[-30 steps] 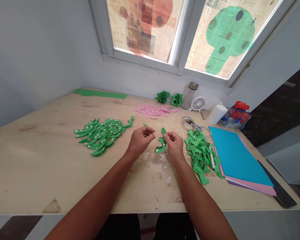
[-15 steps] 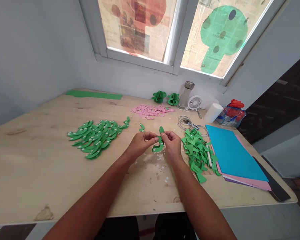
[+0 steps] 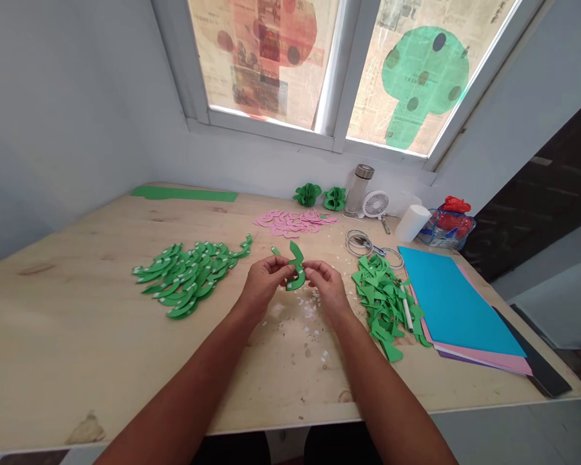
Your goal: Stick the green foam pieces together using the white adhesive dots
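A curved green paper piece point(image 3: 297, 280) with small white patches is held up between my hands, over the middle of the table. My left hand point(image 3: 267, 279) pinches its left side with thumb and fingers. On the other side, my right hand point(image 3: 326, 281) has its fingertips pressed together at the piece's right edge. Another small green piece point(image 3: 274, 250) lies just behind my left hand, partly hidden. To the left spreads a pile of curved green pieces point(image 3: 188, 274) with white patches. Tiny white scraps point(image 3: 312, 310) are scattered below my hands.
Green offcuts point(image 3: 380, 297) with a white marker point(image 3: 407, 310) lie right, beside blue sheets point(image 3: 459, 300). Behind are pink cutouts point(image 3: 293, 223), green paper balls point(image 3: 307, 194), a bottle point(image 3: 358, 190), a fan point(image 3: 375, 204), tape rings point(image 3: 359, 243) and a white roll point(image 3: 412, 223).
The held green piece has shifted slightly left and turned, its upper tip now leaning left. My right fingers have moved from its upper part to its right edge. The view has tilted slightly up.
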Demonstrator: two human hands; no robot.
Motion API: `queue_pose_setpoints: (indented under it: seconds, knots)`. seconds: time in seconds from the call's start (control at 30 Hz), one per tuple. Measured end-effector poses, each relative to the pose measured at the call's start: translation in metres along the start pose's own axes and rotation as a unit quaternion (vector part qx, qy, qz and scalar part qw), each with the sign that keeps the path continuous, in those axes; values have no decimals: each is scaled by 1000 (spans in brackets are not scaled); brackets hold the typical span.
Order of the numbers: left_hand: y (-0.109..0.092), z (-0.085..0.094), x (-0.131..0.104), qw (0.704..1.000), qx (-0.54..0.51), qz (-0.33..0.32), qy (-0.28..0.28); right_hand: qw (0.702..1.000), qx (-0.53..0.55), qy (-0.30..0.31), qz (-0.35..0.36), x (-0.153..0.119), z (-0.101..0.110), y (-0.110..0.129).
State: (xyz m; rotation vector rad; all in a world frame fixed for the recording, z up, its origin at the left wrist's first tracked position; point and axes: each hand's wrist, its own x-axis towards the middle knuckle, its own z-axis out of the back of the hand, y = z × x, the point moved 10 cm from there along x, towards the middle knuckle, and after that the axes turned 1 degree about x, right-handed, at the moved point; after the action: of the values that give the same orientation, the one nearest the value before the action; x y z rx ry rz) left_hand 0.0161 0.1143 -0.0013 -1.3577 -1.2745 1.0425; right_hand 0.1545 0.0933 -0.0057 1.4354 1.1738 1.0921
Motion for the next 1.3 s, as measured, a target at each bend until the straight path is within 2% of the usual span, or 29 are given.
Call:
queue_pose_setpoints:
  seconds: [0.17, 0.33, 0.57, 0.7, 0.83, 1.0, 1.07, 1.2, 1.3]
  knots:
    - [3, 4, 2, 1000, -13, -3, -19, 999, 6, 53, -2, -1, -13, -8]
    - [6, 2, 1, 999, -28, 8, -18, 999, 24, 44, -2, 0, -12, -10]
    - [12, -9, -2, 994, -55, 72, 52, 999, 40, 32, -11, 2, -9, -11]
    - [16, -11, -3, 992, -56, 88, 72, 999, 32, 32, -3, 1, -10, -11]
    - [9, -7, 0, 998, -29, 38, 42, 999, -20, 24, 21, 0, -8, -7]
    - [-7, 4, 0, 997, 45, -60, -32, 983, -135, -85, 89, -3, 14, 14]
    - [-12, 5, -1, 993, 75, -86, -41, 980, -154, -78, 103, -5, 12, 19]
    - [-21, 2, -5, 980, 144, -132, -36, 979, -173, -26, 100, -6, 0, 17]
    - [-22, 0, -6, 976, 164, -140, -28, 982, -164, -20, 87, -5, -1, 11]
